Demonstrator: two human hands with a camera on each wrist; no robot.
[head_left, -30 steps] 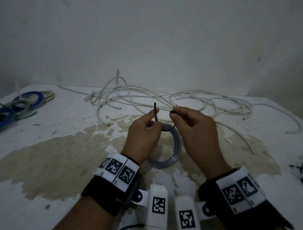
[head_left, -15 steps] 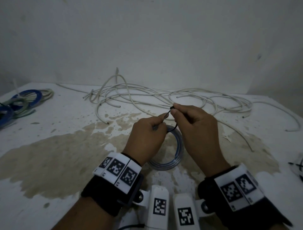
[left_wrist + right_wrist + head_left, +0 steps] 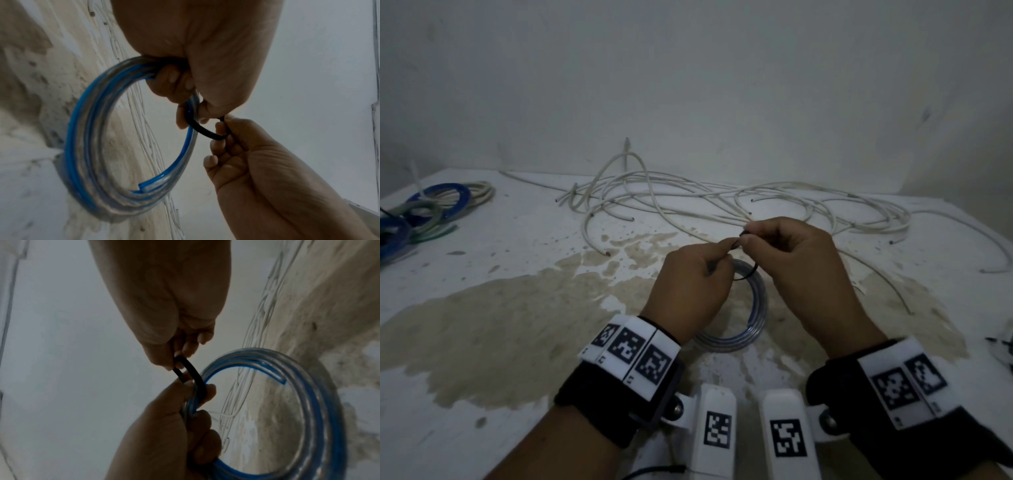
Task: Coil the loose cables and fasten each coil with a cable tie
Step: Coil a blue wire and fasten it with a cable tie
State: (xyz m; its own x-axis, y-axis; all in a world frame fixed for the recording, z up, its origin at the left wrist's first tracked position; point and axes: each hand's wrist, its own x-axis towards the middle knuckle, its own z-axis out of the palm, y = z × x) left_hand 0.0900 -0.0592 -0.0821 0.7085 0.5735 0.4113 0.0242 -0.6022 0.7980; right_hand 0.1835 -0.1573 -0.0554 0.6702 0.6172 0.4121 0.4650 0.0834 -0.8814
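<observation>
Behind hands: loose white cables [image 3: 722, 198]; left hand [image 3: 688, 284] grips blue coil [image 3: 92, 146], right hand [image 3: 801, 274] pinches black tie [image 3: 205, 131].

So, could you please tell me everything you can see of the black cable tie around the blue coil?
The black cable tie is a thin, dark, flexible strip that looks like plastic. It is bent into an open loop around one side of the blue and clear cable coil, not yet drawn tight. The left hand grips the coil where the tie passes and pinches one end; the right hand pinches the other end just beside it. Whether the tail has entered the head is hidden by the fingertips.
</observation>
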